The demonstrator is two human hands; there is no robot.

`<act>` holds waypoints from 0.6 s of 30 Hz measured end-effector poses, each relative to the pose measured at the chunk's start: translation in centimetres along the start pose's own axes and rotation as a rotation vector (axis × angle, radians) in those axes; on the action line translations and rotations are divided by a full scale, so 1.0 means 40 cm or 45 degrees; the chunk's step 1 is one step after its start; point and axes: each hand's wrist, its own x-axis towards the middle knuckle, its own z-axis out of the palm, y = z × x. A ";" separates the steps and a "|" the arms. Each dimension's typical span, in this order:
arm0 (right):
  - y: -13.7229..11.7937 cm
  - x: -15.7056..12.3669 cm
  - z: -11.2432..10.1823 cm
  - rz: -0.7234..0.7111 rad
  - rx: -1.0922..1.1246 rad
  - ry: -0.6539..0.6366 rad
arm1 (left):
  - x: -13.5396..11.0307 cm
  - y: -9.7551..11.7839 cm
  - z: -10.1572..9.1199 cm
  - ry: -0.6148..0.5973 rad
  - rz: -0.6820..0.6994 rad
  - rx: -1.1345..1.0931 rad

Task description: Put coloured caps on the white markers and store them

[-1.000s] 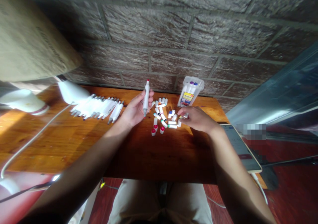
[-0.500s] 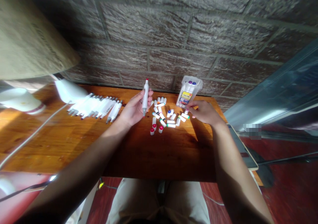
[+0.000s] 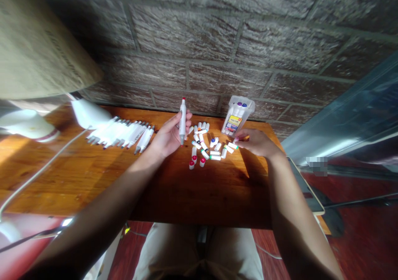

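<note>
My left hand (image 3: 171, 136) is closed around a white marker (image 3: 183, 122), held nearly upright. Red shows at the marker's top end, and its lower end is a grey, uncapped tip. On the right, my right hand (image 3: 256, 142) pinches a small cap with a pinkish end (image 3: 236, 140), partly hidden by the fingers. Between the hands lie several loose white marker caps (image 3: 215, 153) with coloured ends. Several red-topped caps (image 3: 202, 162) stand at the front of this group. Just behind my right hand is a clear plastic marker case (image 3: 233, 122) with several markers inside, purple and blue ends up.
Several uncapped white markers (image 3: 124, 134) lie in a row at left on the wooden table (image 3: 199, 193). A lamp (image 3: 40, 52) with a white cable (image 3: 43, 170) stands beyond them. A flat dark tablet-like thing (image 3: 306, 189) lies at the right edge. A brick wall (image 3: 211, 77) rises behind.
My right hand has lifted slightly, with the pinkish cap between its fingers. My left hand and its marker have stayed almost the same.
</note>
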 end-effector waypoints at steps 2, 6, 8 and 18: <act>0.005 0.005 0.009 -0.013 -0.026 -0.020 | 0.001 0.001 -0.002 -0.001 -0.001 -0.013; 0.009 0.013 0.028 -0.032 -0.050 -0.074 | 0.003 0.001 -0.006 0.004 -0.013 -0.029; 0.009 0.014 0.032 -0.022 -0.037 -0.117 | 0.004 0.002 -0.008 0.003 -0.006 -0.031; -0.042 -0.004 0.023 -0.098 -0.148 0.269 | 0.012 0.010 -0.024 -0.044 0.004 -0.054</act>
